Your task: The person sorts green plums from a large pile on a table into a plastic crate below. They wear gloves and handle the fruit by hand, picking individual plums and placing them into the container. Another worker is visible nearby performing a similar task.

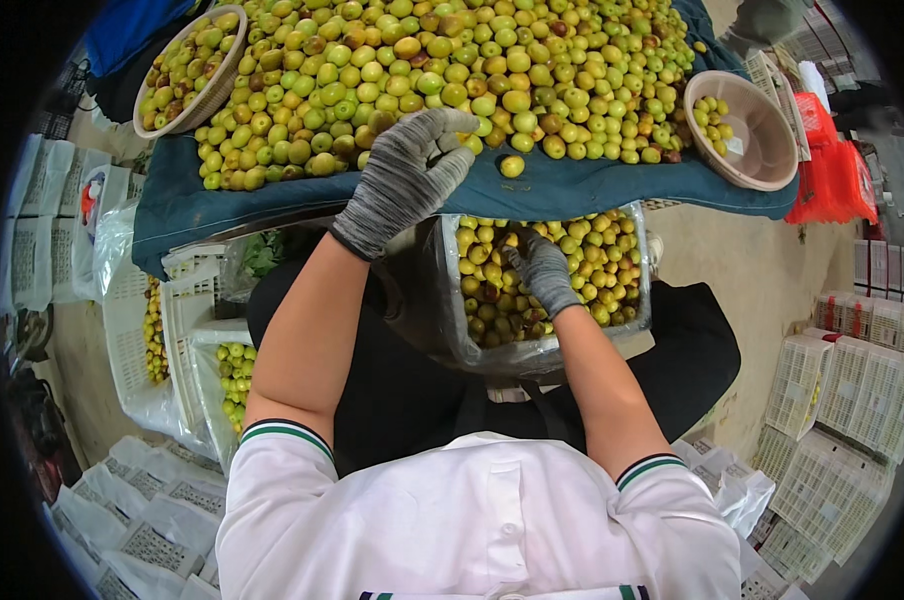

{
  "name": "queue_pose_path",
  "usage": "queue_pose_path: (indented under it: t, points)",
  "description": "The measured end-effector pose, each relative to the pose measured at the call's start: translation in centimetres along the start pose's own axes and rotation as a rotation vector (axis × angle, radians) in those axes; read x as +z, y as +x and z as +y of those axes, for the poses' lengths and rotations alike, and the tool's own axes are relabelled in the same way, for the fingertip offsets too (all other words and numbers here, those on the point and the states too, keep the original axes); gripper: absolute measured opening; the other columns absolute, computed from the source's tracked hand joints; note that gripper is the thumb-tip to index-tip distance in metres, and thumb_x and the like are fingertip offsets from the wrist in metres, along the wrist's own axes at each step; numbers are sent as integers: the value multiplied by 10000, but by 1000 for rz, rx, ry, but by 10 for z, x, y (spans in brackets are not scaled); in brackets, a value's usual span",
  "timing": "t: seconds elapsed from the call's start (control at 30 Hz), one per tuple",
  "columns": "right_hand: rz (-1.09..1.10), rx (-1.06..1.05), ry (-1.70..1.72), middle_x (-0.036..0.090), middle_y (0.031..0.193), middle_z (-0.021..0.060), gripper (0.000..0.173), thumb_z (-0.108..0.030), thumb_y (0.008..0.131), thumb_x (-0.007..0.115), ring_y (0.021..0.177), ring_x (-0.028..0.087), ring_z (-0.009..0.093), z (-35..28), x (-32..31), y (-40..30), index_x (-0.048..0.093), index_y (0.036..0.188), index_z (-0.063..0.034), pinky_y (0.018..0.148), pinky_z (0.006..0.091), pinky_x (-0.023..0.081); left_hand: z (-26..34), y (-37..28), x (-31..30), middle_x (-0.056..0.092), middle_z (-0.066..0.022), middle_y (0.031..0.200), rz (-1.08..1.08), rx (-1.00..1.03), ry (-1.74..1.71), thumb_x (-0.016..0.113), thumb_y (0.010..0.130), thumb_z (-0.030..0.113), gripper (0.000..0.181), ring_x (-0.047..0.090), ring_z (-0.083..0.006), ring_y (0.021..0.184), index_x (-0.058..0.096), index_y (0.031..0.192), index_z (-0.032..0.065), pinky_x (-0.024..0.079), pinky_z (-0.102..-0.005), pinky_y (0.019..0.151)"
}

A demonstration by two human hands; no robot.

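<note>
A heap of green-yellow jujubes, some with brown patches, covers the blue cloth before me. Over the heap's near edge, my left hand in a grey knit glove curls its fingers. Yellow-green fruit shows by its fingertips, but whether it is gripped is unclear. Lower down, my right hand, gloved alike, reaches into a plastic-lined crate of yellower jujubes. Its fingertips are among the fruit, partly hidden. One loose jujube rests on the cloth just right of my left hand.
A round basket full of jujubes stands at the left of the heap. Another basket, at the right, holds fewer. Beside my left leg are white crates with fruit. Stacked crates and red bags are at the right.
</note>
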State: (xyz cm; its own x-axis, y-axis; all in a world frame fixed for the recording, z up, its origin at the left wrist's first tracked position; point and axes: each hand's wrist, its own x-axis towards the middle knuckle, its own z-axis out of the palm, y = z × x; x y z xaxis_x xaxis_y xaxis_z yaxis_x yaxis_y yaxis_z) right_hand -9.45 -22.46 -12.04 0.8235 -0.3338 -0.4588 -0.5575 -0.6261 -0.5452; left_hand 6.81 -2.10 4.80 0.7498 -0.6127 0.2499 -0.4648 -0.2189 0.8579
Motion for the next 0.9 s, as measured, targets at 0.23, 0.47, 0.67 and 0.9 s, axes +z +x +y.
queue_pose_path:
  t: [0.23, 0.47, 0.67, 0.9]
  points:
    - [-185, -16, -503, 650, 1201, 183, 525, -388, 936, 584, 1048, 638, 346, -32, -12, 23, 518, 1355, -79, 890, 433, 514, 12, 6, 0, 659, -110, 1140, -111, -97, -59, 662, 894, 80, 322, 635, -209, 1120, 613, 1203, 1, 521, -339, 963]
    - [-356, 208, 701, 634, 1107, 122, 711, -598, 972, 444, 976, 618, 187, -38, -29, -38, 510, 1323, 16, 863, 293, 518, 17, -25, 3, 659, -151, 983, -276, 43, 109, 685, 863, 245, 269, 653, -283, 888, 674, 1027, 33, 532, -403, 795]
    - [-860, -193, 1580, 594, 1244, 119, 654, -537, 1006, 408, 1089, 616, 226, -114, -38, -124, 383, 1422, -32, 956, 412, 516, 37, -116, 29, 578, -147, 976, -401, 80, 424, 618, 844, 201, 312, 593, -302, 881, 591, 1115, 48, 505, -398, 707]
    - [-725, -374, 974, 586, 1246, 145, 572, -333, 968, 606, 1098, 599, 209, -126, -59, -135, 431, 1408, -13, 974, 354, 480, 42, -215, -198, 542, -180, 1235, 523, -404, 976, 640, 866, 184, 431, 553, -341, 1108, 525, 1259, 47, 443, -400, 953]
